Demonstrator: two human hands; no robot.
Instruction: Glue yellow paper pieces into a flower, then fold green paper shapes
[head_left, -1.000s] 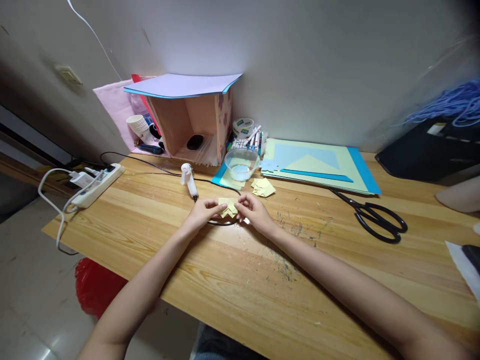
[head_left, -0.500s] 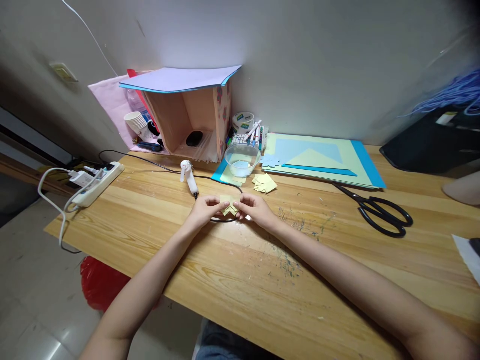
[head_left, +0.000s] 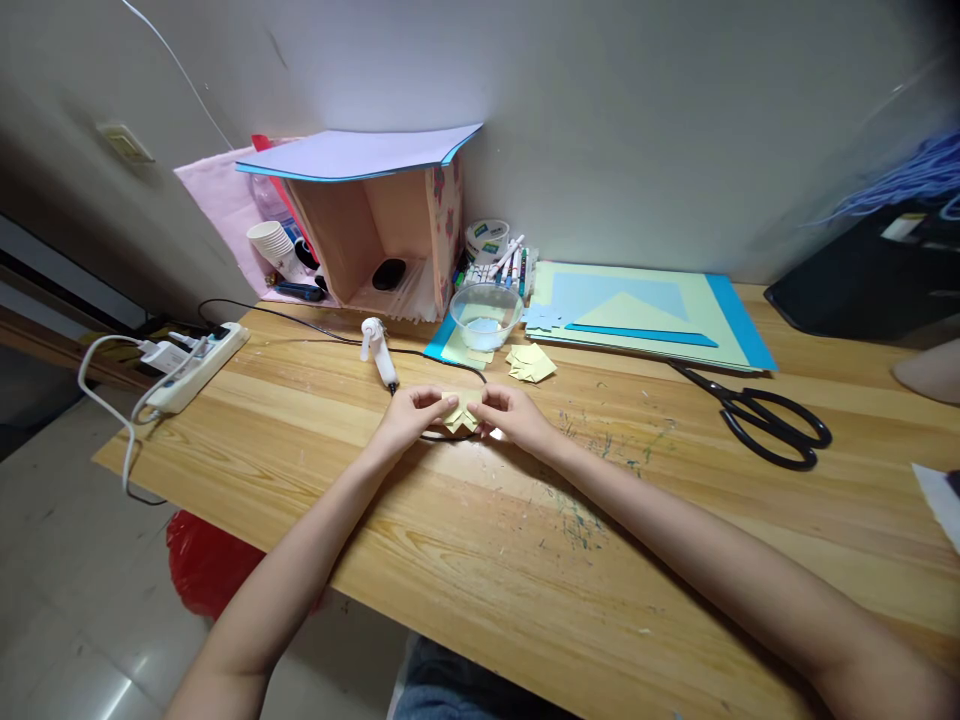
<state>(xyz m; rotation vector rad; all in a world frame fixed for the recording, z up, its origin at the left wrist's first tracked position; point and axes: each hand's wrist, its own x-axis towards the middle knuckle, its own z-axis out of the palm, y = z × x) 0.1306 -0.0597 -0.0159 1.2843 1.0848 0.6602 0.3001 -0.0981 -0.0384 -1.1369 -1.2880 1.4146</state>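
Between my two hands is a small folded piece of pale yellow paper (head_left: 461,411), with pointed flaps on its lower edge. My left hand (head_left: 413,415) pinches its left side, thumb on top. My right hand (head_left: 511,414) grips its right side the same way. The fingers beneath the paper are mostly hidden. Just beyond lies a little pile of similar folded yellow papers (head_left: 531,362). A white hot glue gun (head_left: 379,354) stands to the left, its black cord passing behind and under my hands.
A clear plastic bowl (head_left: 486,318) sits behind, beside a pink box (head_left: 444,235) with a lilac roof. Coloured card sheets (head_left: 735,322) and black scissors (head_left: 776,425) lie on the right. A power strip (head_left: 196,370) is at the left table edge. Markers (head_left: 516,266) stand near the wall.
My thumbs have shifted slightly on the folded yellow paper, which stays between both hands. The whole view has moved a little; the other things lie as before.
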